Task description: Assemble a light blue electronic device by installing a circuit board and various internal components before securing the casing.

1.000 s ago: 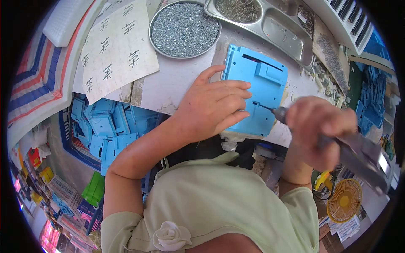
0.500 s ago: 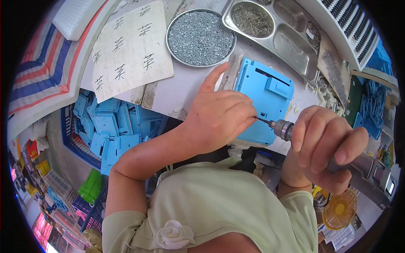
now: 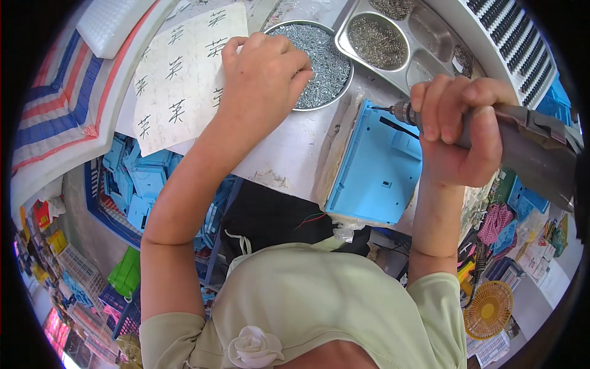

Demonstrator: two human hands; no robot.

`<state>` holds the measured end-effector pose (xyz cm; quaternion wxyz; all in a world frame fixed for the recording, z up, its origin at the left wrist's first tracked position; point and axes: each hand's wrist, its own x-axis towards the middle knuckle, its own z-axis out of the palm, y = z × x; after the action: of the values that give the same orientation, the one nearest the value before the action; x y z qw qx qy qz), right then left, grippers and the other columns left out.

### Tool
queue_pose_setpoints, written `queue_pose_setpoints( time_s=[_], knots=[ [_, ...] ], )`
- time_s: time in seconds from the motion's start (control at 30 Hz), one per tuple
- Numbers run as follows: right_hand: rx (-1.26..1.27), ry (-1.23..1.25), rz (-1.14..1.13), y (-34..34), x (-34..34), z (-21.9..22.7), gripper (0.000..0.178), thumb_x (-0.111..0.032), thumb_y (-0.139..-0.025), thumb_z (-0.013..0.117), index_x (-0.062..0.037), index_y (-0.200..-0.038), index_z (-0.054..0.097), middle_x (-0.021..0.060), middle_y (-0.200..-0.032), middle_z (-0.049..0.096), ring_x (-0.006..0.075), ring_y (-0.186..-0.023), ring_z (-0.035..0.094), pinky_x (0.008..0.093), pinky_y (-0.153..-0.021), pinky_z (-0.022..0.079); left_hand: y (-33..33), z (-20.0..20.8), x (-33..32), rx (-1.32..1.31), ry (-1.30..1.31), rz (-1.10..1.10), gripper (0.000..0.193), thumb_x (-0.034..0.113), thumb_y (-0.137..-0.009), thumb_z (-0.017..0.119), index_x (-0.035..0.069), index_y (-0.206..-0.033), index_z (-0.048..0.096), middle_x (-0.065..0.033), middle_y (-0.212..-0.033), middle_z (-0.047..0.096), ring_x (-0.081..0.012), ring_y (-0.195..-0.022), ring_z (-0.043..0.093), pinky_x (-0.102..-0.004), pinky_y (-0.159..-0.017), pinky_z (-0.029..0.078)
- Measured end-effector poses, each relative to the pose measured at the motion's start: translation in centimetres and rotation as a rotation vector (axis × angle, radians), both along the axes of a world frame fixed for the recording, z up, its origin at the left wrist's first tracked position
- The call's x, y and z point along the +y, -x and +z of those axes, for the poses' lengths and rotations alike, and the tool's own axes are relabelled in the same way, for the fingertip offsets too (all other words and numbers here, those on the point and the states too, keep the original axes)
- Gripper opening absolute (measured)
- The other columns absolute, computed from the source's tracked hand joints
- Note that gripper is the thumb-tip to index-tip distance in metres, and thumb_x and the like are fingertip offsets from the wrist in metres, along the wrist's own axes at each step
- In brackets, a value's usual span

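My left hand (image 3: 264, 74) reaches over the left side of a round metal dish (image 3: 351, 81) of small silvery screws (image 3: 329, 61). Its fingers are curled in with the thumb close to them; the fingertips are partly hidden, and anything between them cannot be made out. In my right hand (image 3: 458, 129) is a grey electric screwdriver (image 3: 531, 144), held level. The tip of its bit meets or hovers just over the far left corner of a light blue plastic housing (image 3: 369, 178). That housing lies on a pale block at the table's front edge.
A metal compartment tray (image 3: 344, 43) with small parts stands beyond the housing. Left of the dish lies a paper sheet (image 3: 184, 74) with handwriting. A blue crate (image 3: 98, 209) of blue plastic housings sits lower left. A white rack (image 3: 522, 49) of black parts is far right.
My left hand has left the housing and moved up and left to the screw dish. The screwdriver has shifted from the housing's lower left part to its far left corner.
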<state>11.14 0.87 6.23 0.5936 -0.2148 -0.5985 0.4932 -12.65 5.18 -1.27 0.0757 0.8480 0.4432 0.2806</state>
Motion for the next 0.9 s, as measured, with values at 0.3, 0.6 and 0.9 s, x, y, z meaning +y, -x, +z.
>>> queue_pose_setpoints(
  time_s=[0.3,0.6,0.9],
  knots=[
    [-0.118,0.044,-0.145,1.7,0.2,-0.9,0.011,-0.016,-0.101,0.050,-0.0062,-0.096,0.051,0.0007,-0.061,0.045,0.0133,-0.054,0.042,0.0348,-0.062,0.043,-0.3,-0.1,0.3,0.017,0.073,-0.089,0.015,0.017,-0.084,0.071,0.012,-0.073,0.062,-0.0022,-0.081,0.061,-0.0225,-0.086,0.058,-0.0456,-0.088,0.037],
    [-0.073,0.102,-0.146,1.7,-1.1,0.6,0.013,-0.012,-0.100,0.049,-0.0069,-0.088,0.047,0.0006,-0.059,0.044,0.0129,-0.052,0.042,0.0329,-0.058,0.043,-1.3,1.8,-4.4,-0.209,0.029,-0.167,0.007,0.013,-0.082,0.074,0.015,-0.083,0.067,0.0020,-0.085,0.066,-0.0214,-0.081,0.059,-0.0398,-0.087,0.036],
    [-0.102,0.113,-0.162,2.4,-2.3,-1.0,0.012,-0.013,-0.099,0.059,-0.0058,-0.095,0.050,0.0022,-0.061,0.049,0.0119,-0.052,0.044,0.0315,-0.055,0.042,-1.6,0.9,-6.3,-0.275,0.106,-0.228,0.013,0.011,-0.081,0.077,0.016,-0.090,0.069,0.0037,-0.086,0.067,-0.0190,-0.083,0.062,-0.0415,-0.090,0.036]
  ],
)
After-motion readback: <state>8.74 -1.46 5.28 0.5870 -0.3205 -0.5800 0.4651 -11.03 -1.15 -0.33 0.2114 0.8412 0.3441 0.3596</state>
